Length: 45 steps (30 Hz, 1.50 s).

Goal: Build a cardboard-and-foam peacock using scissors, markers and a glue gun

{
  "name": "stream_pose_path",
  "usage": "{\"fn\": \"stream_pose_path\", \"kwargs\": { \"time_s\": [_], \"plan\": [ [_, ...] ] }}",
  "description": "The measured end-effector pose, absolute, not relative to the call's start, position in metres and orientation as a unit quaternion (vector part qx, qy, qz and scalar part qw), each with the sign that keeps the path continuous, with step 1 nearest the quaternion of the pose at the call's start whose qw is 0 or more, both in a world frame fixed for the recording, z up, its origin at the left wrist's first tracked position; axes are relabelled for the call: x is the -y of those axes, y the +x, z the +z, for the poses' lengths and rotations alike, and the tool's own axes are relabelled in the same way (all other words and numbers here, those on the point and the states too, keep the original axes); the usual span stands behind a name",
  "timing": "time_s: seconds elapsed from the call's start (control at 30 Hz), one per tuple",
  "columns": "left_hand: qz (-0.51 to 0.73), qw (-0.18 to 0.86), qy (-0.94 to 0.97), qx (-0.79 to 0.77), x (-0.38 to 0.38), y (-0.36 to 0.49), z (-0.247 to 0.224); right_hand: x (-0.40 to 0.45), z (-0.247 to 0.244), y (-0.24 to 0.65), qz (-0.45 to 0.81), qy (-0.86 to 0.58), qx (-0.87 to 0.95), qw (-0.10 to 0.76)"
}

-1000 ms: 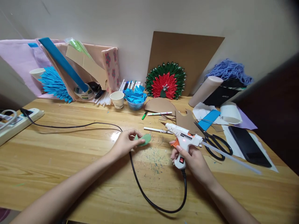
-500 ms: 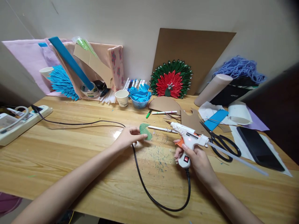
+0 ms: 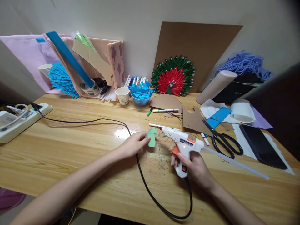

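Between its thumb and fingers, my left hand pinches a small green paper cutout with a curved, hooked top. My right hand is wrapped round the handle of a white hot glue gun, fingers by its orange trigger. The nozzle points left, just above and right of the cutout; whether they touch I cannot tell. A clear glue stick sticks out of the gun's back, and its red switch light shows. From the handle, a black cord loops under my left hand.
Black scissors and a phone lie at right. Cut cardboard, markers, a paper cup and a bowl of blue pieces stand behind. A red and green feathered peacock leans on cardboard. A power strip lies left.
My left hand has moved right with the green cutout, turning its lighter face up. The glue gun has shifted left and slightly down, bringing its nozzle close to the cutout.
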State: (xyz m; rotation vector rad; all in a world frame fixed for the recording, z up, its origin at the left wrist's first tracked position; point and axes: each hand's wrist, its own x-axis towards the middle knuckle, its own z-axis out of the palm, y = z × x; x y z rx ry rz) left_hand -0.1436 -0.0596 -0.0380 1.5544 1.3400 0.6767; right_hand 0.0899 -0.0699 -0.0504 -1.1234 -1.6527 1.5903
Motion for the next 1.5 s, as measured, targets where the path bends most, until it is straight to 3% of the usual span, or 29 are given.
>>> {"fn": "stream_pose_path", "kwargs": {
  "time_s": [0.6,1.5],
  "plan": [
    [0.255,0.425,0.669,-0.554,0.06,-0.1414,-0.0434,0.067,-0.0521,0.0918,0.53,-0.449,0.688,0.212],
    [0.249,0.411,0.676,-0.559,0.0598,-0.1411,-0.0418,0.0652,-0.047,0.091,0.488,-0.457,0.715,0.207]
  ]
}}
